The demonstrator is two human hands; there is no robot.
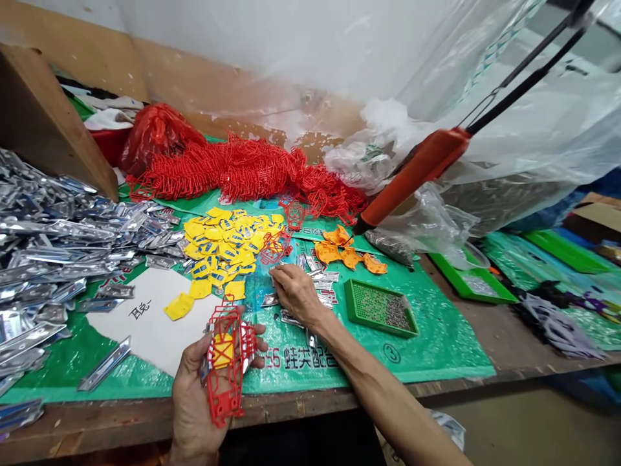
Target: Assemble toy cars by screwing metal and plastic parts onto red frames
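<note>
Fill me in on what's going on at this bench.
A person is handling parts with bare hands. The left hand holds a red frame with a yellow piece in it. The right hand is among silvery parts; whether its fingers grip one is unclear. Yellow pieces and red frames lie heaped beyond, and an orange tool hangs to the right.

One red frame assembly (pixel 222 350) shows at lower centre, four orange pieces (pixel 350 257) right of centre, three green trays (pixel 381 327) rightward, one orange-red tool (pixel 417 169) upper right; silver pieces (pixel 58 239) and yellow pieces (pixel 223 251) are too many to count.
</note>
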